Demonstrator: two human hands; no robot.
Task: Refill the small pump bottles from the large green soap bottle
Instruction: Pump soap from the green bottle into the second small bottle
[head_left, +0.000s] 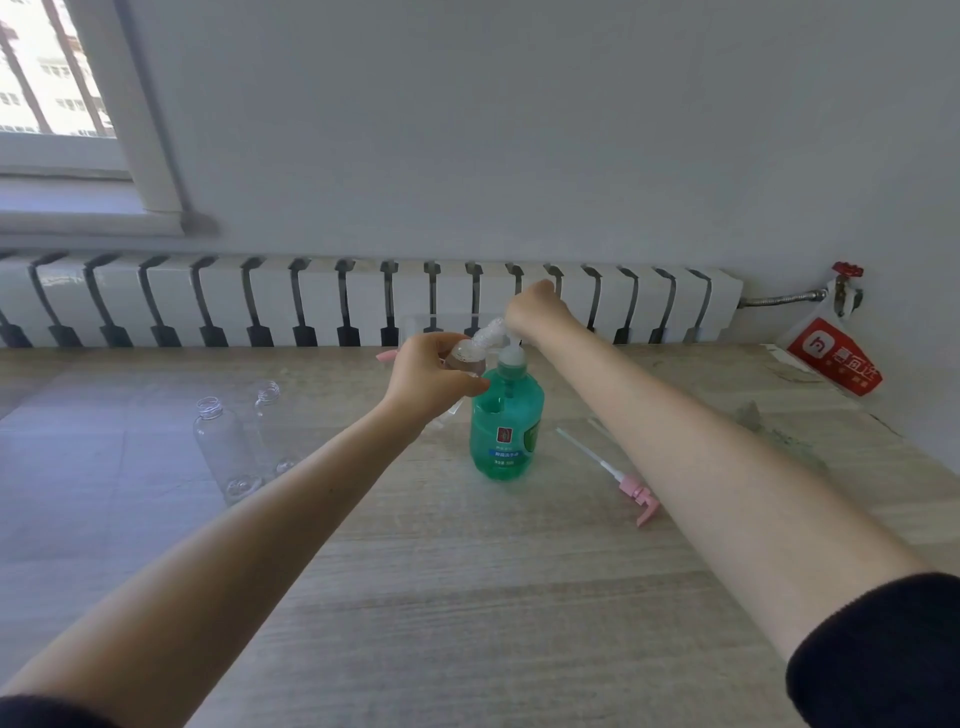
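Filling step | small bottle (470, 349) gripped by left hand (431, 376) at green soap bottle (506, 431) spout | right hand (537, 312) over pump (510, 356), grip unclear | next: mouth kept aligned.

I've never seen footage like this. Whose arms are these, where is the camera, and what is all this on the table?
There is no machine here. These are a person's two bare arms, filmed by one wide-angle camera worn on the head, looking forward and down. The left hand grips a small clear bottle, tilted at the top of the large green soap bottle. The green bottle stands on the wooden table. The right hand is at the green bottle's pump. Its fingers are hidden, so I cannot tell how it holds. To the left stand the nearer empty bottle and the farther empty bottle, both without tops. To the right lies a pink pump head with its tube. A white radiator runs along the wall behind.
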